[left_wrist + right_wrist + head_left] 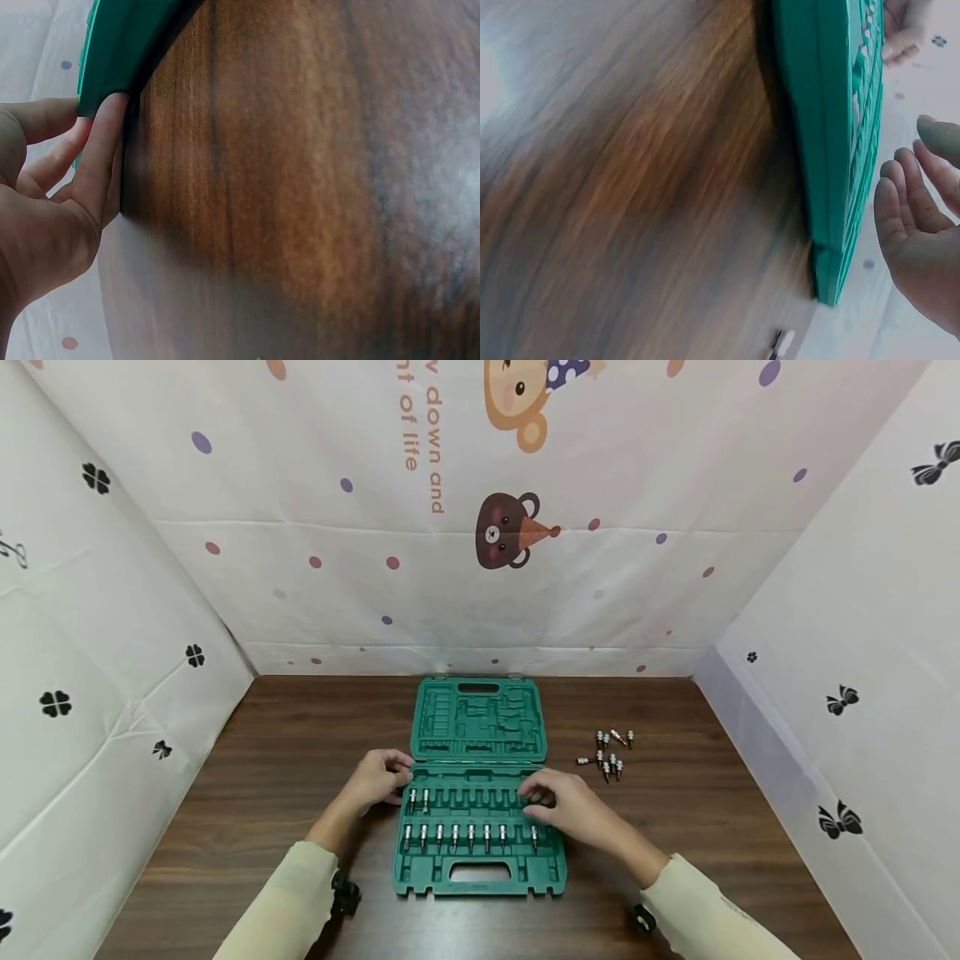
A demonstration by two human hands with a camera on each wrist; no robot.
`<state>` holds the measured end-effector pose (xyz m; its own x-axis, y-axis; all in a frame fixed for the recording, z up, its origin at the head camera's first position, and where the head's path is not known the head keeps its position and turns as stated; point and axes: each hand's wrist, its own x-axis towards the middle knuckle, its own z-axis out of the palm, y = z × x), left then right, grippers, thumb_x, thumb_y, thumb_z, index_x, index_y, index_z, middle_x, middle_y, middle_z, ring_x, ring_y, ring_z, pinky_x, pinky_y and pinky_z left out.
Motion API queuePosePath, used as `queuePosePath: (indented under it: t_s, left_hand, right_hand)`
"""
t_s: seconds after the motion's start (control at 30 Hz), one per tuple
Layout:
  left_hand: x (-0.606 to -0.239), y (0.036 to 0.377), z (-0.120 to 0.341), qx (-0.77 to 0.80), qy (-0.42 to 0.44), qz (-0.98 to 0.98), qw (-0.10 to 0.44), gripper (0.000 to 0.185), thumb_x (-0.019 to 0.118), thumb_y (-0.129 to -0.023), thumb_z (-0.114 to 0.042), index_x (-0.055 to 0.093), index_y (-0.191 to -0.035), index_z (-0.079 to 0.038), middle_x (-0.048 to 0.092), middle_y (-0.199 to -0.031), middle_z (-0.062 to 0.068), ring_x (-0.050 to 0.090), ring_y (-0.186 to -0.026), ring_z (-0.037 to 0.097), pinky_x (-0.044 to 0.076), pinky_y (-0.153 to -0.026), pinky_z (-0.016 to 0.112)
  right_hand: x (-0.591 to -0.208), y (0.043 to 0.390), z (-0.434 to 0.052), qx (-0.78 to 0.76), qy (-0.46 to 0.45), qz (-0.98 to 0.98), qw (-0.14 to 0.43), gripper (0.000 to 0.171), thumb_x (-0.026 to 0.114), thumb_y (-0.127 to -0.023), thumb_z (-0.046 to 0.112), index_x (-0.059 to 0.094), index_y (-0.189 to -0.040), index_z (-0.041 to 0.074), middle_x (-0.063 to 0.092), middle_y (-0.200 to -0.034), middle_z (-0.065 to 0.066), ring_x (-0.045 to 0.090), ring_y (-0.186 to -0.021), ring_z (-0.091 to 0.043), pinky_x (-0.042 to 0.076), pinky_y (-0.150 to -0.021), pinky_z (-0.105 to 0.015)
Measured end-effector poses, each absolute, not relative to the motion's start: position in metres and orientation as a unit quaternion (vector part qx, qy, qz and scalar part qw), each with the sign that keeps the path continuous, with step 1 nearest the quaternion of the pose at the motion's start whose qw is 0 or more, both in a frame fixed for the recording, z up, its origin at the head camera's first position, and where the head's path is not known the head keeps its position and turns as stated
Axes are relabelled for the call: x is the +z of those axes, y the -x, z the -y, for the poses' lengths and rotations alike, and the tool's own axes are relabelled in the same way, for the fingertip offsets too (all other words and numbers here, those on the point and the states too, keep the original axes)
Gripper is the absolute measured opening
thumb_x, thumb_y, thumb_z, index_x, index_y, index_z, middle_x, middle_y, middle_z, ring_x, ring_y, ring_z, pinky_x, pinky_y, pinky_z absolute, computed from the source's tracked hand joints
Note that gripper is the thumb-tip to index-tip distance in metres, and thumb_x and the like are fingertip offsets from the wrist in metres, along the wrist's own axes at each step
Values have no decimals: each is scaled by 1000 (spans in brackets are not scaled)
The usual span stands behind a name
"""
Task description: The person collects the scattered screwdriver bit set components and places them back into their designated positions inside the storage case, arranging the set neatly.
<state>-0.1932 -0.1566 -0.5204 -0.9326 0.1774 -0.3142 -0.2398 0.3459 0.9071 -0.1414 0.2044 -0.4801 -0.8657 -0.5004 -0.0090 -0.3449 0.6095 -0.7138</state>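
An open green tool case [422, 878] lies on the wooden table, its lid [480, 720] flat at the far side. Several silver bits [454, 835] stand in the near row of the base, and two bits [417, 799] in the row behind. My left hand [384, 777] touches the case's left edge; in the left wrist view a straight finger of that hand [67, 195] presses against the green case [112, 45]. My right hand [558, 802] hovers over the right end of the back row. In the right wrist view its fingers [915, 217] are relaxed and empty beside the case [825, 112].
Several loose bits [607, 753] lie on the table [285, 777] right of the lid; one bit [781, 345] shows at the bottom of the right wrist view. White printed cloth walls [120, 693] close in the table on three sides.
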Motion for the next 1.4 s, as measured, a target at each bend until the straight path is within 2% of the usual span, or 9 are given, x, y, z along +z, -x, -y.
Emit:
queuePosePath:
  t_s: [0.23,0.67,0.83,1.13,1.4]
  left_hand:
    - [-519,192,157,574,24,-798,181,19,60,-102,-1,67,-119,3,62,-105,17,65,-88,23,64,-66,40]
    - [-520,193,156,569,26,-802,181,20,61,-101,0,68,-120,2,62,-105,16,65,-86,22,64,-64,39]
    - [-521,194,157,570,24,-801,182,20,60,-101,0,67,-120,2,62,-105,17,65,-86,23,64,-64,39]
    - [-518,193,156,577,31,-794,191,20,60,-102,0,67,-120,2,61,-107,17,65,-89,23,64,-66,40]
    - [-517,192,156,576,30,-795,189,20,60,-102,-1,67,-121,2,61,-109,18,66,-90,24,64,-67,40]
  right_hand:
    - [-482,148,-233,-384,210,-897,53,24,77,-94,13,71,-118,10,72,-111,-3,67,-94,-9,59,-80,-26]
    - [-485,164,-276,-372,142,-917,-4,28,77,-94,13,70,-121,10,73,-108,-5,67,-94,-13,59,-79,-28]
    - [-490,171,-292,-359,103,-927,-39,31,77,-95,13,68,-124,8,73,-108,-7,68,-95,-18,59,-79,-29]
    - [-499,181,-321,-368,46,-925,-87,37,74,-95,8,64,-131,2,69,-118,-19,68,-104,-32,55,-80,-16]
    - [-506,191,-342,-375,12,-922,-89,42,74,-96,7,61,-136,1,66,-124,-22,67,-110,-36,47,-79,-5]
